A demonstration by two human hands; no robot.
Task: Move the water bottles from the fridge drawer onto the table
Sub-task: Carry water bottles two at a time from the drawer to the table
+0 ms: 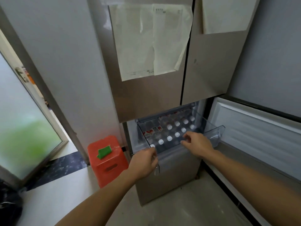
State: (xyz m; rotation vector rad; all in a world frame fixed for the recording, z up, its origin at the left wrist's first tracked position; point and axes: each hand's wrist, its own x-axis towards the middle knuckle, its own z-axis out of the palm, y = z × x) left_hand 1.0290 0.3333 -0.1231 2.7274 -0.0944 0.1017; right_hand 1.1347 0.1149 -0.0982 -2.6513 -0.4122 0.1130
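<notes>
Fridge (146,95) dead ahead, lower door (252,136) swung open to the right of my right hand (197,144). Drawer (171,151) is out, under both hands. Orange stool (107,163) sits left of my left hand (143,162).

Progress: looks like the very start. The water bottles (169,138) I can see are in the drawer, packed in rows just beyond and below the right fingers (185,141). None lifted and the table isn't in view, so by my read the whole transfer is left.

Bottles stand upright, long axis vertical, white caps pointing up toward the camera. Red labels show at back left.

Left fingers (154,156) are curled over the drawer's front left corner, looks like a grip on the lip. Right fingers are loosely curled above the front-right caps, grasping nothing I can see.

Next I'd take a front-row bottle by the neck and pull it straight up.
</notes>
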